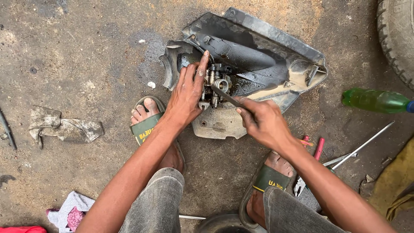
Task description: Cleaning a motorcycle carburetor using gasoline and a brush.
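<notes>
A small metal carburettor (217,88) sits in a dirty black plastic panel (267,56) used as a tray on the ground. My left hand (187,92) grips the carburettor's left side, the index finger stretched upward along it. My right hand (261,118) holds a thin dark metal tool (224,95) whose tip points into the carburettor's round opening. Oily liquid pools in the panel beside the part.
A green plastic bottle (375,100) lies at the right. Pliers (300,185), a red-handled tool (319,149) and a long metal rod (364,144) lie by my right foot. A dirty rag (64,127) lies left, a tyre (399,34) top right.
</notes>
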